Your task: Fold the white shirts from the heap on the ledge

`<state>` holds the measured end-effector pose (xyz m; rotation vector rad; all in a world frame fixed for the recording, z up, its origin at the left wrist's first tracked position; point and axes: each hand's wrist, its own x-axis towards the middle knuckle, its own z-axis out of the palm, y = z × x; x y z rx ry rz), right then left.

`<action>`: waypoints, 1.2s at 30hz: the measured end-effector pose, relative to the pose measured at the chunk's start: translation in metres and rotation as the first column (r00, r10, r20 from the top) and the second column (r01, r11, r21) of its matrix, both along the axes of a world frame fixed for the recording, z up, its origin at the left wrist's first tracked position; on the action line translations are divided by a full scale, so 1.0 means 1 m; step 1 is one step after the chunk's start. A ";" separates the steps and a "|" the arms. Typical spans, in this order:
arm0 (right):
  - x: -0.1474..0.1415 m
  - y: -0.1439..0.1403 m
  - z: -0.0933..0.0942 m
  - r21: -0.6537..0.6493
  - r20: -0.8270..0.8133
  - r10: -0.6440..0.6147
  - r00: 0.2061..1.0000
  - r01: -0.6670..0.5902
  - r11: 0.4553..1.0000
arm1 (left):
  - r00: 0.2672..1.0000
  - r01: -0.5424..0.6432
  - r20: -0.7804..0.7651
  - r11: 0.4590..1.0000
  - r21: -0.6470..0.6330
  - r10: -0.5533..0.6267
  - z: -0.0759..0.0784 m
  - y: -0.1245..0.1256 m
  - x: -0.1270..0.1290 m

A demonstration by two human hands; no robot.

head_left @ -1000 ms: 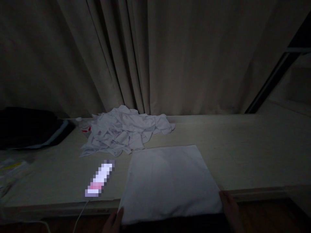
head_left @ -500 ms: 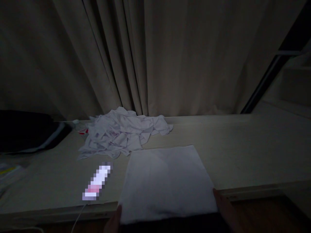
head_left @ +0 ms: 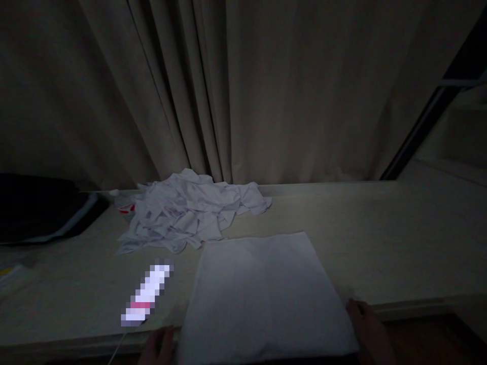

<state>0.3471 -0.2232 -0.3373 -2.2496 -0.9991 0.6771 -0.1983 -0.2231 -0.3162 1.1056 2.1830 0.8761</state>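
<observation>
A white cloth (head_left: 262,299), flat and nearly square, lies on the table, its near part reaching over the front edge. Left of its near corner is my left hand (head_left: 158,345), a small gap from the cloth, fingers slightly bent and apart. My right hand (head_left: 367,327) rests at the table edge beside the cloth's right side, fingers loosely curved with no fabric visible in them. Behind the flat cloth, a crumpled heap of white fabric (head_left: 190,208) spreads toward the curtain. Dim light hides finger detail.
A lit phone (head_left: 146,296), pixelated, lies left with a white cable (head_left: 117,349). A clear bottle with a red label (head_left: 124,205) stands behind the heap's left end. Dark folded fabric (head_left: 41,208) is at far left. A beige curtain (head_left: 297,91) hangs behind the pale table (head_left: 380,243).
Both hands have moved outward, away from the cloth's side edges. The cloth's near part appears lower and wider in view. The view has shifted slightly.
</observation>
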 end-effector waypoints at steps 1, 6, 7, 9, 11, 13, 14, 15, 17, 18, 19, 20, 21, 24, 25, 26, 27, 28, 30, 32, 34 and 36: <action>-0.003 0.007 0.007 0.072 0.095 -0.005 0.996 -0.002 0.997 | 0.999 0.016 -0.047 0.999 0.035 -0.014 0.004 0.009 0.002; -0.056 0.064 0.021 0.343 0.416 0.259 0.872 -0.414 0.844 | 0.832 0.376 -0.481 0.918 0.123 -0.276 0.013 0.081 0.046; -0.072 0.077 0.018 0.331 0.450 0.322 0.833 -0.490 0.806 | 0.760 0.443 -0.567 0.892 0.094 -0.318 0.011 0.097 0.058; -0.103 0.103 0.010 0.297 0.521 0.384 0.762 -0.584 0.756 | 0.620 0.533 -0.688 0.846 0.016 -0.377 0.004 0.125 0.080; -0.129 0.127 0.001 0.249 0.583 0.417 0.697 -0.642 0.725 | 0.512 0.582 -0.754 0.812 -0.049 -0.412 -0.003 0.148 0.098; -0.148 0.147 -0.005 0.180 0.627 0.461 0.628 -0.693 0.698 | 0.452 0.590 -0.792 0.804 -0.081 -0.411 -0.009 0.164 0.110; -0.154 0.156 -0.007 0.141 0.640 0.487 0.594 -0.714 0.686 | 0.437 0.581 -0.805 0.809 -0.087 -0.401 -0.010 0.171 0.114; -0.158 0.165 -0.008 0.104 0.647 0.512 0.565 -0.730 0.675 | 0.430 0.563 -0.817 0.821 -0.092 -0.385 -0.012 0.176 0.116; -0.161 0.179 -0.010 0.048 0.650 0.542 0.533 -0.740 0.671 | 0.432 0.501 -0.834 0.860 -0.096 -0.345 -0.016 0.185 0.116; -0.159 0.185 -0.012 0.032 0.650 0.539 0.536 -0.728 0.685 | 0.435 0.470 -0.840 0.877 -0.095 -0.325 -0.019 0.189 0.114; -0.157 0.190 -0.015 0.020 0.649 0.527 0.548 -0.705 0.709 | 0.439 0.444 -0.845 0.891 -0.092 -0.306 -0.022 0.192 0.111; -0.154 0.195 -0.017 0.009 0.649 0.510 0.565 -0.675 0.737 | 0.442 0.427 -0.849 0.900 -0.084 -0.289 -0.025 0.194 0.108; -0.150 0.198 -0.021 -0.001 0.648 0.490 0.583 -0.643 0.766 | 0.443 0.422 -0.853 0.903 -0.075 -0.278 -0.029 0.196 0.105; -0.145 0.203 -0.029 -0.022 0.648 0.449 0.616 -0.574 0.819 | 0.441 0.430 -0.859 0.901 -0.052 -0.260 -0.038 0.198 0.098; -0.144 0.204 -0.031 -0.025 0.648 0.444 0.619 -0.565 0.825 | 0.445 0.430 -0.856 0.901 -0.055 -0.264 -0.039 0.198 0.098; -0.144 0.204 -0.032 -0.028 0.649 0.442 0.619 -0.561 0.828 | 0.450 0.430 -0.850 0.901 -0.063 -0.274 -0.039 0.199 0.098; -0.145 0.205 -0.033 -0.032 0.650 0.441 0.618 -0.558 0.829 | 0.457 0.432 -0.841 0.899 -0.076 -0.291 -0.037 0.199 0.099; -0.145 0.205 -0.032 -0.038 0.650 0.445 0.616 -0.559 0.829 | 0.464 0.434 -0.829 0.896 -0.094 -0.312 -0.033 0.200 0.101; -0.145 0.207 -0.028 -0.043 0.652 0.449 0.611 -0.561 0.826 | 0.482 0.417 -0.810 0.901 -0.123 -0.334 -0.023 0.201 0.106; -0.140 0.211 -0.022 -0.032 0.655 0.438 0.615 -0.558 0.830 | 0.495 0.392 -0.806 0.911 -0.126 -0.325 -0.012 0.203 0.113; -0.131 0.216 -0.017 -0.010 0.660 0.411 0.629 -0.540 0.842 | 0.501 0.391 -0.806 0.913 -0.114 -0.316 -0.004 0.206 0.119; -0.119 0.221 -0.016 0.000 0.660 0.399 0.636 -0.532 0.847 | 0.508 0.404 -0.797 0.907 -0.115 -0.327 -0.003 0.210 0.123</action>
